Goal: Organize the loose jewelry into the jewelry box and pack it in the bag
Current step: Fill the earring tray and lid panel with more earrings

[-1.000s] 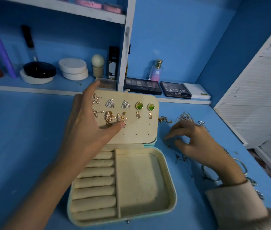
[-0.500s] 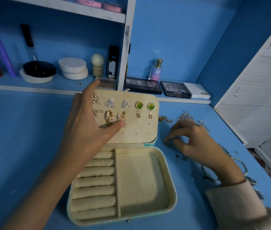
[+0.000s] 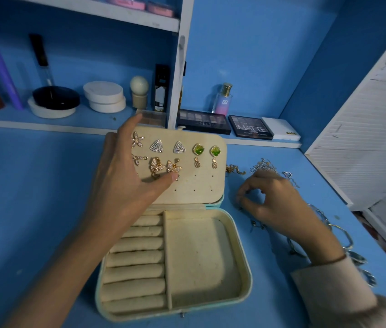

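Left hand (image 3: 121, 185): spread flat over the lid panel (image 3: 201, 183) of the jewelry box (image 3: 245, 261). Fingers were apart and gripped nothing. My thumb tip rested on the panel just beside a butterfly earring (image 3: 173, 167).
Right hand (image 3: 279, 204): on the table (image 3: 33, 197), just right of the box, fingers curled. Thumb and forefinger met low at the surface. I could not tell whether a piece sat between them; it was too small to see.
Loose jewelry: all lay right of the box. Silver chains (image 3: 264, 165) and a gold chain (image 3: 234, 171) were beyond my right hand, and bangles (image 3: 343, 235) were near my wrist.
Key relation: the pile ran far to near along the table's right side, so my right hand was the nearer one. The free holes on the panel lay to its left, past the lid's edge.
Box: open, lid laid back. The ring rolls (image 3: 135, 271) and the open compartment (image 3: 199, 256) held nothing.
In the way: my left hand covered the panel's left part. The raised lid edge stood between the pinch and the holes, as I judged it.
Surroundings: makeup palettes (image 3: 202, 124) and a perfume bottle (image 3: 222, 100) stood on the shelf behind.
Bag: not in view.
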`<action>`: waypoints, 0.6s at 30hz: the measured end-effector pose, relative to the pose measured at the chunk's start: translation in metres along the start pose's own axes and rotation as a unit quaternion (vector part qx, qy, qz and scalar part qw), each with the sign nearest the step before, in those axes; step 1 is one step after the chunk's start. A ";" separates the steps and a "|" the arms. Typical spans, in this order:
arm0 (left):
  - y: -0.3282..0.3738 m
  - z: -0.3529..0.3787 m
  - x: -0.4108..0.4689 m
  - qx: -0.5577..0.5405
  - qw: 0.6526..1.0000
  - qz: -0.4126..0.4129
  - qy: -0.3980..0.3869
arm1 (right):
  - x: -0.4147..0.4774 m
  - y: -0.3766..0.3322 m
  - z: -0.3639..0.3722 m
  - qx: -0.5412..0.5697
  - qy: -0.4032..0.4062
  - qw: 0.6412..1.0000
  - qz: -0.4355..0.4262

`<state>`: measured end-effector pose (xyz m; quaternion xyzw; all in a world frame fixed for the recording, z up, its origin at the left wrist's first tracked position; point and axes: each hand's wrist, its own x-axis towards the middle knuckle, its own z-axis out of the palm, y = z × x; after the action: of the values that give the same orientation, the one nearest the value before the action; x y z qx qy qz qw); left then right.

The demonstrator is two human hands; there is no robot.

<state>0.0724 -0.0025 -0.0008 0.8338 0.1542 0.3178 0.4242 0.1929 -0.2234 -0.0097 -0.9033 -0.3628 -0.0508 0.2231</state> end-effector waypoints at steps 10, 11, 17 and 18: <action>-0.001 0.000 0.000 -0.002 1.000 -0.003 -0.002 | 0.001 -0.009 0.006 -0.028 -0.003 1.000 0.001; -0.001 0.000 0.000 -0.002 1.000 -0.003 -0.002 | 0.001 -0.010 0.007 -0.023 0.002 1.000 -0.001; -0.001 0.000 0.000 -0.004 1.000 -0.001 0.000 | 0.003 -0.011 0.010 0.004 -0.012 1.000 -0.008; -0.001 0.000 0.000 -0.005 1.000 -0.001 -0.001 | 0.003 -0.011 0.010 0.004 -0.013 1.000 -0.008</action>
<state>0.0726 -0.0017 -0.0015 0.8318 0.1536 0.3173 0.4288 0.1866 -0.2102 -0.0141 -0.9003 -0.3728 -0.0394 0.2214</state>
